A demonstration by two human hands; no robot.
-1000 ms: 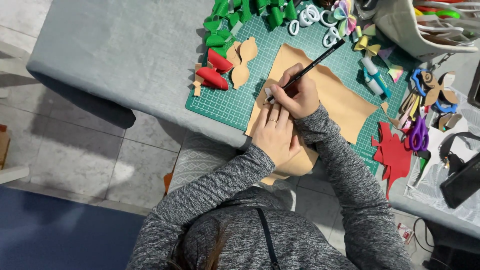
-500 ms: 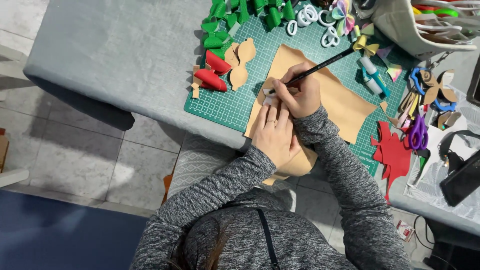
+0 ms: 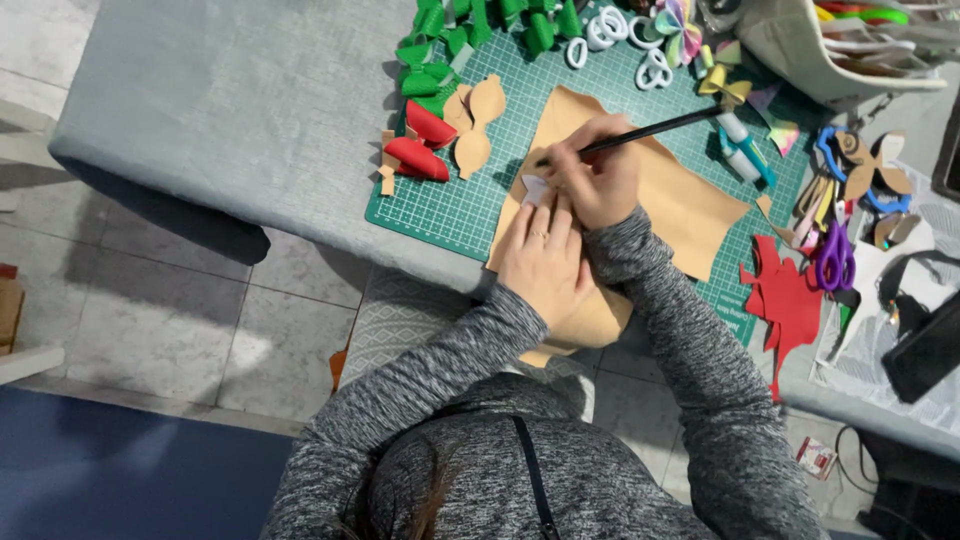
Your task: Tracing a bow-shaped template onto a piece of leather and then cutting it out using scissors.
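Note:
A tan sheet (image 3: 680,205) lies on a green cutting mat (image 3: 450,215) and hangs over the table's near edge. My left hand (image 3: 545,262) rests flat on the sheet, its fingertips pressing a small white template (image 3: 535,188). My right hand (image 3: 598,180) grips a black pencil (image 3: 660,128), its tip down at the template's edge and its shaft pointing up and right.
Red pieces (image 3: 420,145), tan cut shapes (image 3: 475,125), green pieces (image 3: 440,50) and white rings (image 3: 600,35) sit on the mat's far side. A red sheet (image 3: 785,300), purple scissors (image 3: 832,258), glue tubes (image 3: 738,150) and a white basket (image 3: 800,45) stand to the right. The grey table (image 3: 230,110) spreads to the left.
The pencil's shaft has swung lower, toward the right, as my right hand traces around the template. My left hand has stayed pressed on the sheet.

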